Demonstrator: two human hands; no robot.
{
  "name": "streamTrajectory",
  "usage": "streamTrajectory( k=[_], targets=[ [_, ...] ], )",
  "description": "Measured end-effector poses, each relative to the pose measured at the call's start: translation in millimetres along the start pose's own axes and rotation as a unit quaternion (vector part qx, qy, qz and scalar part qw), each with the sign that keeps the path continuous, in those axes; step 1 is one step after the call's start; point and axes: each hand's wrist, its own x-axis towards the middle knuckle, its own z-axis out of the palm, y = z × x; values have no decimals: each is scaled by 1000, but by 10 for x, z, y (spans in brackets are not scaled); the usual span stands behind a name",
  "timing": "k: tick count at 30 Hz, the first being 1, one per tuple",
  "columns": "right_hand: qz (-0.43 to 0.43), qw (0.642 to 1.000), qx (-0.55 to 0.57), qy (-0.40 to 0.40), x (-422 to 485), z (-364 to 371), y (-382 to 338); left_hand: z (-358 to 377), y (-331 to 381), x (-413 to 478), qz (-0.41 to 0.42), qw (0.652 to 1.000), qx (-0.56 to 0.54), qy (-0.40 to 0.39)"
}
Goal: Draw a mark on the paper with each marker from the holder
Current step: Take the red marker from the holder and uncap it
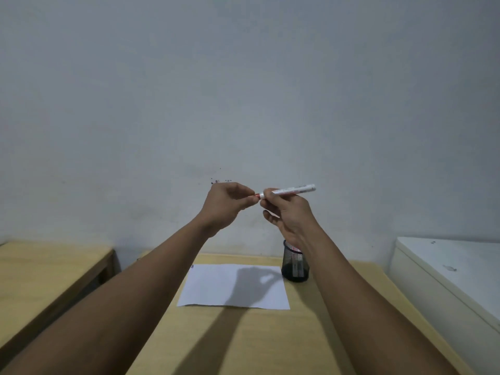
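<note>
Two bare forearms, nearest the camera, reach forward from the lower corners and rise above the table (243,342).

Landmark: paper (216,288), a white sheet lying flat on the light wooden table, with small dark marks at its far left corner.

Right hand (290,215): raised well above the paper, over its far right side. Thumb and forefinger closed around the barrel of a white marker (295,190); the remaining fingers are loosely curled below. The marker lies nearly level, its tail pointing right and slightly up.

Left hand (226,204): raised above the far edge of the paper, level with the right hand. Fingertips pinched shut on the marker's red end (255,196); whether that is a cap or the tip cannot be told.

Holder (295,266): black mesh cup, upright on the table just beside the paper's far right corner, partly hidden by the right wrist. At least one more marker stands inside.

Shadow of the hands falls across the right half of the paper.

Second wooden table (48,269): well left of the paper. White cabinet (449,269): well to its right. Grey wall (243,90) behind.
</note>
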Motion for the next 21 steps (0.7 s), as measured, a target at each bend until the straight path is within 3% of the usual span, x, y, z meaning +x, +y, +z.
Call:
streamTrajectory(
  k=[4, 6, 11, 16, 19, 21],
  targets=[
    [10, 1000, -16, -6, -27, 158, 120, -194, -53, -89, 65, 984, 163, -14],
    [15, 999, -34, -21, -27, 221, 177, -311, -82, -119, 72, 978, 193, -31],
    [28, 995, -69, -67, -10, 328, 409, -581, -243, -182, -2, 977, 195, -83],
    [48, 993, -58, -91, 127, 386, 744, -922, -628, -260, -148, 975, 114, -124],
    [48, 992, -97, -65, 238, 410, 1001, -1054, -1035, -330, -147, 970, 173, -86],
    [49, 990, -124, -49, 292, 451, 1199, -1054, -1326, -415, -135, 948, 274, -93]
  ],
)
